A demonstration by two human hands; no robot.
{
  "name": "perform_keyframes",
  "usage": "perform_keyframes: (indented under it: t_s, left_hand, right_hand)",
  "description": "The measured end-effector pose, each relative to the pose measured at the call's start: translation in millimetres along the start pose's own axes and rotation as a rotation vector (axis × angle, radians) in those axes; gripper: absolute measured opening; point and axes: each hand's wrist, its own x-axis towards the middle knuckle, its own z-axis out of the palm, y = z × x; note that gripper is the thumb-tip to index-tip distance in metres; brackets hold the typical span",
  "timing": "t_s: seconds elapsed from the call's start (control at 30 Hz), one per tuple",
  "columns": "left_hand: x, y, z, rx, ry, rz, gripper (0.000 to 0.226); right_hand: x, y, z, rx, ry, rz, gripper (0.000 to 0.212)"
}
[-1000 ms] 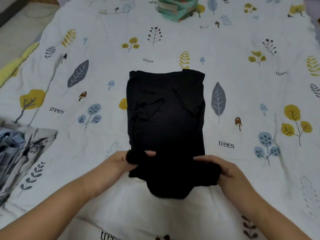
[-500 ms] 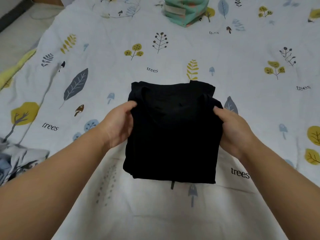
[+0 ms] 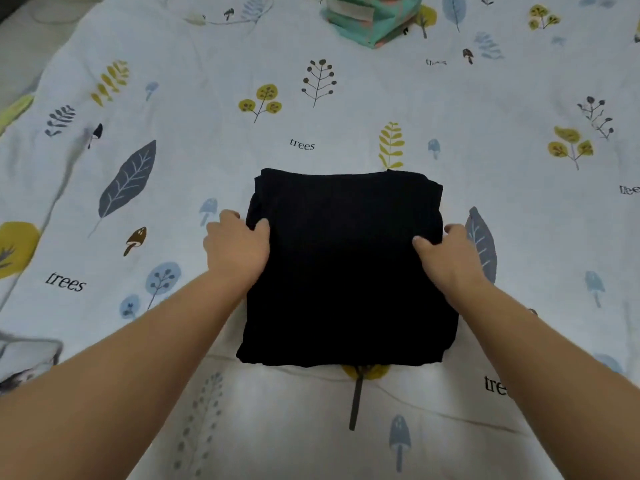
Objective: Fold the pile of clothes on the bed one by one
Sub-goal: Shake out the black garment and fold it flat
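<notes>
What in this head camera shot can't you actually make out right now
- Left hand and right hand: fingertips hidden under the black garment.
- Teal folded item: cut off by the top edge.
- Grey clothes: cut off by the left edge, blurred.

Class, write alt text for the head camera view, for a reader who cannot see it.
Two bare hands grip the sides of a folded black garment lying on a tree-print bedsheet: the left hand at its left edge, the right hand at its right. A folded teal cloth sits at the bed's far end, and grey clothing shows at the left edge.
</notes>
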Motion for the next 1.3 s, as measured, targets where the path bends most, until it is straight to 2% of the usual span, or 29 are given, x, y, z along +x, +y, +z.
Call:
perform_keyframes:
  t_s: [0.17, 0.33, 0.57, 0.73, 0.87, 0.93, 1.0, 1.1, 1.2, 1.3]
  left_hand:
    - [-41, -31, 14, 0.091, -0.125, 0.089, 0.068]
    - [-55, -44, 11, 0.009, -0.196, 0.23, 0.064]
    - [-99, -86, -8, -0.107, -0.274, 0.272, 0.068]
    - [-147, -143, -19, -0.169, -0.368, 0.225, 0.071]
    - [-167, -174, -22, -0.073, -0.352, 0.264, 0.078]
    - [-175, -181, -24, 0.09, -0.224, 0.404, 0.078]
    - [-182, -190, -26, 0.226, -0.157, 0.667, 0.069]
    - [-185, -207, -27, 0.394, -0.259, 0.959, 0.066]
    - [-178, -214, -28, 0.504, -0.347, 1.005, 0.058]
    - [-170, -213, -32, 0.421, -0.309, 1.002, 0.041]
  right_hand:
    - [-38, 20, 9, -0.112, -0.058, -0.03, 0.059]
    - [-61, 38, 8, -0.076, -0.077, -0.104, 0.055]
    - [-116, 71, -1, -0.033, -0.161, -0.102, 0.055]
    - [-168, 110, -3, -0.014, -0.274, -0.055, 0.059]
    - [-192, 132, 3, -0.051, -0.272, -0.099, 0.068]
    - [-201, 139, 3, -0.165, -0.21, -0.243, 0.073]
    - [-203, 153, 1, -0.352, -0.165, -0.476, 0.083]
    - [-204, 177, 3, -0.541, -0.16, -0.708, 0.099]
    - [-208, 181, 4, -0.565, -0.153, -0.807, 0.083]
    - [-207, 179, 5, -0.518, -0.07, -0.905, 0.043]
